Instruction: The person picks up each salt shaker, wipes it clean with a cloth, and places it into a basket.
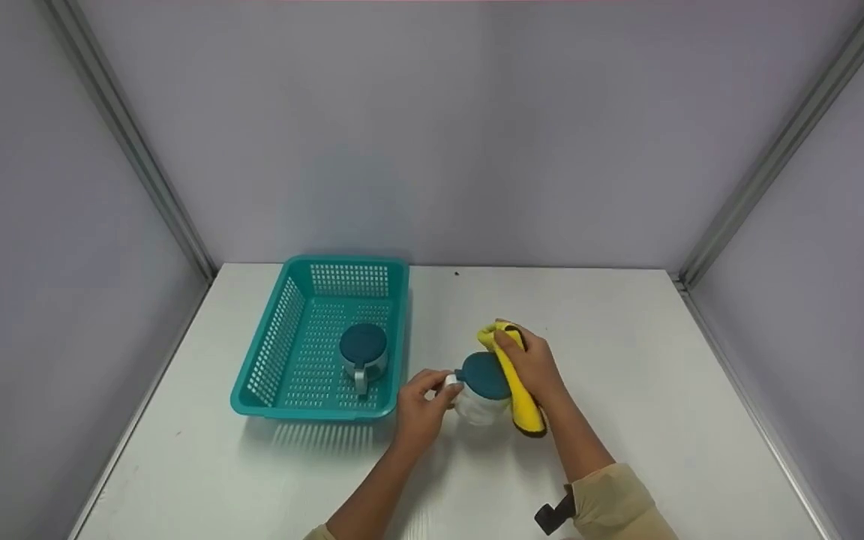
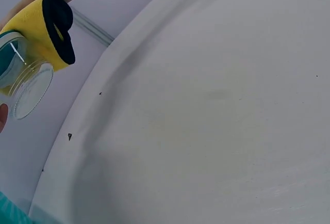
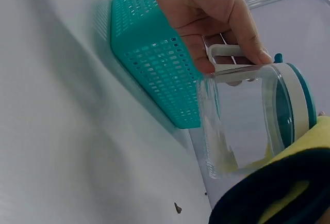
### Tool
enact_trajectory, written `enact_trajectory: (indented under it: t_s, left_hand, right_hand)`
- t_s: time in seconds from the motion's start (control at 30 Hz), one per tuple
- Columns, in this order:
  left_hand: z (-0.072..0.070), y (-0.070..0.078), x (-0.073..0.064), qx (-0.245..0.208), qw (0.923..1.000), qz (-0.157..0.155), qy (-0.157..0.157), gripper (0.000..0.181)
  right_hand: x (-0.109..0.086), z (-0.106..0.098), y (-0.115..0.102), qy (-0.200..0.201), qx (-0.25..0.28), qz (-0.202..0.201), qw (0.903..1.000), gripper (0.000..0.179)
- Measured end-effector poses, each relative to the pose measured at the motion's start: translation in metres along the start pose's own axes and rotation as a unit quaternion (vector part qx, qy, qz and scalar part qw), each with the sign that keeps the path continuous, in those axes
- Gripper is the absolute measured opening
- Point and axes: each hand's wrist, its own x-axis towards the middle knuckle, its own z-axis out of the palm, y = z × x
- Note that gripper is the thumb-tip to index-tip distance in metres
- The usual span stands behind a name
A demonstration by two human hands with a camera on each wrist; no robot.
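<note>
My left hand [image 1: 420,411] grips the white handle of a clear jar [image 1: 481,409] with a dark teal lid; in the right wrist view the fingers [image 3: 196,53] go through the handle and the thumb lies on its top. The jar [image 3: 242,121] is held up off the table, its base visible in the left wrist view. My right hand [image 1: 535,366] holds a folded yellow cloth [image 1: 526,412] with black edging against the right side of the lid and jar. In the left wrist view the cloth [image 2: 41,33] covers part of the jar and hides most of the right hand.
A teal perforated basket [image 1: 312,413] stands on the white table [image 1: 627,375] left of my hands. Inside it, at the right, sits a similar lidded jar [image 1: 364,346] with its handle toward me. Grey-white panels [image 1: 432,135] enclose the table at the back and both sides.
</note>
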Motion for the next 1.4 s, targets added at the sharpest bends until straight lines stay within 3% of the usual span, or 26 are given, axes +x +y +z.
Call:
enact_trajectory:
  t_s: [0.23, 0.37, 0.63, 0.77, 0.83, 0.93, 1.03, 1.3, 1.4]
  left_hand:
    - [0.000, -0.001, 0.001, -0.012, 0.9997, -0.014, 0.016, 0.012]
    - [0.001, -0.001, 0.001, -0.009, 0.9995, -0.020, 0.024, 0.013]
    - [0.001, -0.002, -0.001, -0.009, 0.9992, -0.023, 0.032, 0.013]
    - [0.001, -0.001, 0.000, -0.007, 0.9990, -0.019, 0.039, 0.013]
    - [0.002, -0.001, 0.000, -0.009, 0.9989, -0.014, 0.043, 0.013]
    - [0.002, -0.001, 0.000, -0.010, 0.9987, -0.005, 0.049, 0.013]
    - [0.003, 0.000, 0.000, -0.013, 0.9985, 0.001, 0.053, 0.014]
    - [0.005, 0.003, 0.001, -0.008, 0.9979, -0.025, 0.060, 0.014]
    - [0.006, 0.004, 0.002, 0.006, 0.9970, -0.039, 0.066, 0.014]
  right_hand:
    - [-0.011, 0.009, 0.006, 0.069, 0.103, 0.025, 0.9920, 0.058]
    - [-0.018, 0.017, 0.009, 0.109, 0.125, 0.017, 0.9861, 0.058]
    - [-0.031, 0.032, 0.012, 0.173, 0.104, -0.062, 0.9775, 0.044]
    - [-0.036, 0.038, 0.012, 0.199, 0.061, -0.136, 0.9687, 0.043]
    - [-0.038, 0.041, 0.013, 0.211, 0.037, -0.182, 0.9598, 0.046]
    - [-0.039, 0.046, 0.017, 0.229, 0.002, -0.251, 0.9404, 0.051]
    - [-0.038, 0.050, 0.021, 0.254, -0.046, -0.324, 0.9100, 0.052]
    - [-0.032, 0.055, 0.021, 0.334, -0.178, -0.479, 0.7916, 0.059]
    - [-0.031, 0.056, 0.021, 0.349, -0.203, -0.515, 0.7563, 0.057]
